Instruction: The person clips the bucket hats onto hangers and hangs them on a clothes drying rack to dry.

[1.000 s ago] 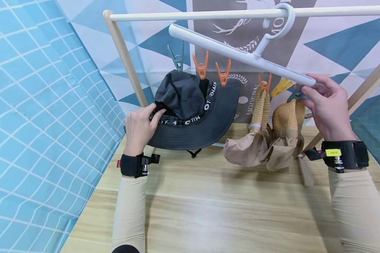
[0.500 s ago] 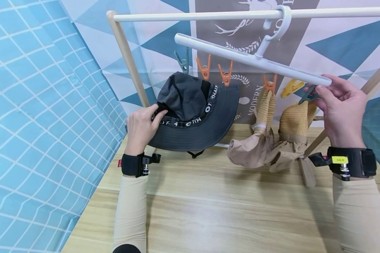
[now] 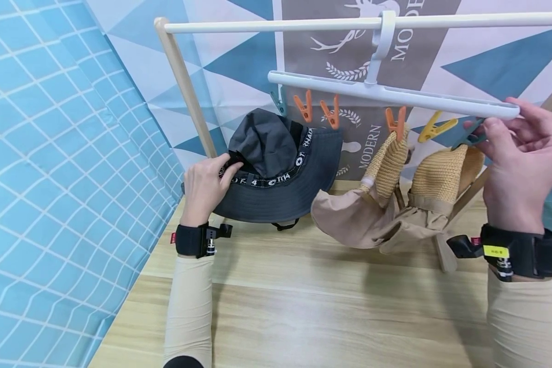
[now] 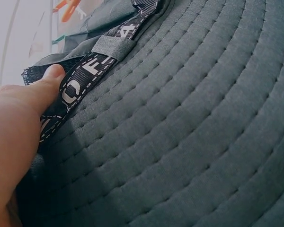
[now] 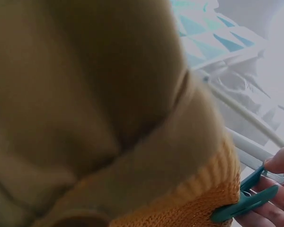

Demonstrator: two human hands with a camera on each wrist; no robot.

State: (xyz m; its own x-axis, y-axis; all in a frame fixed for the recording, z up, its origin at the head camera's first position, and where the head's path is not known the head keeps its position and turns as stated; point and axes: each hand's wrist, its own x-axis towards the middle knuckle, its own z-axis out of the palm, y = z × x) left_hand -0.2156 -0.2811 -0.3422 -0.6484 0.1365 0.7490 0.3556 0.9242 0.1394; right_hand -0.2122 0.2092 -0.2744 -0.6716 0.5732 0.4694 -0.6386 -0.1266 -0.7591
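Note:
My left hand (image 3: 205, 189) grips the inner band of a dark grey bucket hat (image 3: 280, 199), thumb over the black lettered band (image 4: 80, 80). The hat's wide stitched brim faces me. At the right, my right hand (image 3: 524, 158) holds the end of a white clothes hanger (image 3: 395, 95), which hooks over the rack's white rail (image 3: 276, 25). Right at those fingers, a teal clip (image 5: 246, 203) bites the straw crown of a beige-brimmed hat (image 3: 437, 176). An orange clip (image 3: 395, 122) pinches that hat's other side. Its tan cloth brim (image 3: 349, 220) droops toward the table.
More clips dangle under the hanger: a yellow one (image 3: 437, 128), two orange ones (image 3: 332, 113) and another teal one (image 3: 278, 102) by the grey hat. Wooden rack posts (image 3: 184, 87) stand at either side on the wood-grain table (image 3: 303, 301). A blue gridded wall (image 3: 73, 168) borders the left.
My right hand has moved right with the hanger's end, and the hanger now lies more level, its left end lower. The straw hat swung right with it. My left hand stayed nearly still.

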